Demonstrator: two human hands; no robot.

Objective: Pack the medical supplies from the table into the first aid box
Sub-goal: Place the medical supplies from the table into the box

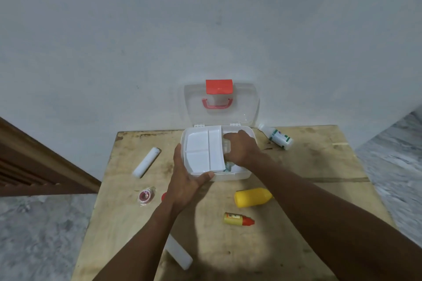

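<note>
white box (230,175), yellow bottle (251,197)

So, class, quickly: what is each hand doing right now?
Left hand: holding the white divider tray by its near corner.
Right hand: inside the first aid box; grip cannot be told.

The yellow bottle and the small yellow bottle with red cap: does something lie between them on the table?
No. In the head view, only bare wooden table lies between the yellow bottle and the small red-capped bottle.

Hands (242,146) on tray (203,148), open box (245,172)
</note>
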